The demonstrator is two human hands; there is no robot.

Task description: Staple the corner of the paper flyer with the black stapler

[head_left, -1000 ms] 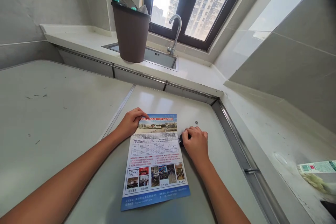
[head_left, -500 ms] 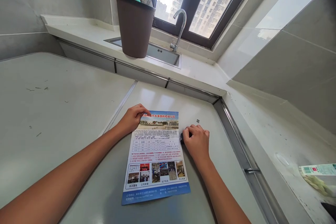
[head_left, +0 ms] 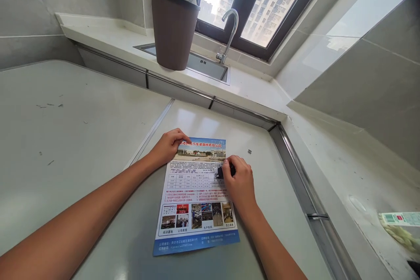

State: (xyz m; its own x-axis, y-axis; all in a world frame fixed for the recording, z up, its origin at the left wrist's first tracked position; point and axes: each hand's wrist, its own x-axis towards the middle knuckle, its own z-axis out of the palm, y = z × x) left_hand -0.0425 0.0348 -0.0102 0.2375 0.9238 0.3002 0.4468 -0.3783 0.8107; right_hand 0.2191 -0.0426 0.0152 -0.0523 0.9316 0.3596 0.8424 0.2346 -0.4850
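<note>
A printed flyer [head_left: 197, 194] with blue bands, red lettering, a table and small photos lies on the pale table. Over its upper left edge, my left hand [head_left: 169, 145] is closed, its fingers curled and pressing that corner down. My right hand [head_left: 240, 179] is closed round a small black roller stamp [head_left: 220, 172], mostly hidden by the fingers. The stamp's front end rests over the right part of the flyer, by the printed table. Fine dark marks show on the flyer's upper right, across the building photo.
Beyond the table [head_left: 98, 140] runs a white counter [head_left: 108, 35] with a sink [head_left: 205, 65] and a tap [head_left: 231, 30]. A brown bin [head_left: 173, 30], filled at the top, stands at the sink. Small grey scraps [head_left: 50, 105] dot the table. A packet [head_left: 400, 218] lies far right.
My right hand has shifted left with the roller stamp, from the flyer's right edge onto its printed area. My left hand still presses the same corner. The view has tilted slightly.
</note>
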